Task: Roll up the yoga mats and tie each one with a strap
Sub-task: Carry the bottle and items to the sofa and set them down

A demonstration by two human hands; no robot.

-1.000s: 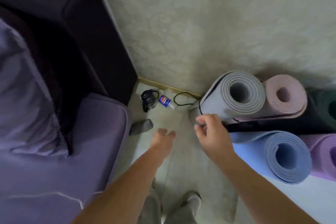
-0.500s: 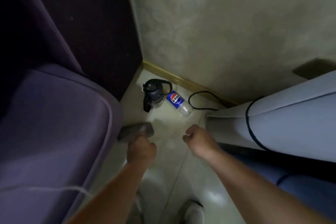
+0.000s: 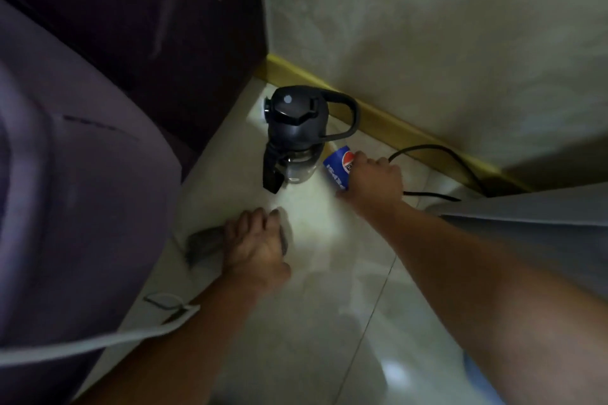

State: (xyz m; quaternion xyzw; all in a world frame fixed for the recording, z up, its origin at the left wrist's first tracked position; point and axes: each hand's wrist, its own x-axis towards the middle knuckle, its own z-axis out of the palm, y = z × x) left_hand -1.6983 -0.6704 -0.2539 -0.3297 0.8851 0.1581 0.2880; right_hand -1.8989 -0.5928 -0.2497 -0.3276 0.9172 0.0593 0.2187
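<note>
Head view: my right hand is gripping the Pepsi bottle; my left hand is covering a blurred grey object, hold unclear. Rolled grey mat lying just right of my grip, black strap just beyond. Probably clearing clutter; next I'm needing that strap.

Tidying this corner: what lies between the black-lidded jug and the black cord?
In the head view, a Pepsi bottle lies on the floor there, beside the jug, with the right hand gripping it.
</note>
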